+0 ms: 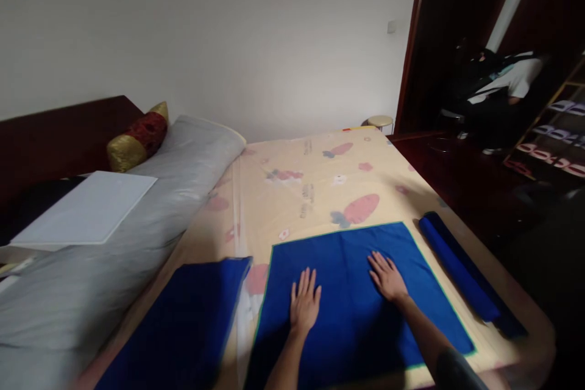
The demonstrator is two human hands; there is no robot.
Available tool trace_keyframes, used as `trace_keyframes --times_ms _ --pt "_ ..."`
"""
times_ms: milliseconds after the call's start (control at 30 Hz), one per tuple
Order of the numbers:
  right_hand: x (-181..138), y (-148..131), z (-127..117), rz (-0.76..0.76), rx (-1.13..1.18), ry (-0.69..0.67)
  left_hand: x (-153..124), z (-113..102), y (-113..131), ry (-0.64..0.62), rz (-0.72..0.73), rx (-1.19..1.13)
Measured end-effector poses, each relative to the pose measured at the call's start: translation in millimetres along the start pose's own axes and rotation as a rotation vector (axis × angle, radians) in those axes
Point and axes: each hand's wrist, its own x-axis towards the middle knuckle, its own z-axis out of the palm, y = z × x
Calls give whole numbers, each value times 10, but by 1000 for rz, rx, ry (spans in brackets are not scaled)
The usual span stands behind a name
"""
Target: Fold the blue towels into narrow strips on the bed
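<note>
A blue cloth (340, 292) with green edging lies spread flat on the bed, a faint crease down its middle. My left hand (304, 304) rests palm down on its left half, fingers stretched out. On the right half, my right hand (387, 276) also lies flat with its fingers apart. To the left is another blue cloth (176, 323), its lower part running out of view. A rolled blue cloth (457, 268) sits along the right side of the bed, close to the spread cloth's edge.
The bed sheet (292, 201) is pale yellow with a printed pattern. Along the left are grey bedding (183, 164), a white board (86, 207) and a red and gold bolster (139, 137). A stool (380, 120), a bent-over person (503, 88) and a shoe rack (555, 128) are beyond.
</note>
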Motion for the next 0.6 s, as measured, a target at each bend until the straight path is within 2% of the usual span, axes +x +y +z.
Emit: trace_keyframes --times_ms 100,167,200,300,467,533,600 --pt "-214 496 -153 146 -39 64 -170 -9 -521 15 -135 51" --pt "-296 650 -195 190 -53 96 -235 -13 -687 21 -151 71" --pt "-297 650 -189 197 -57 109 -236 -19 -687 33 -145 80" --pt "-123 360 -67 137 -48 111 -81 -43 -375 78 -31 72" --pt "497 -449 244 -103 -1 44 554 -8 512 65 201 -58" --pt "696 -604 311 -166 9 21 791 52 710 27 247 -101" --pt "806 -628 334 -203 13 -1 948 130 772 3 244 -123"
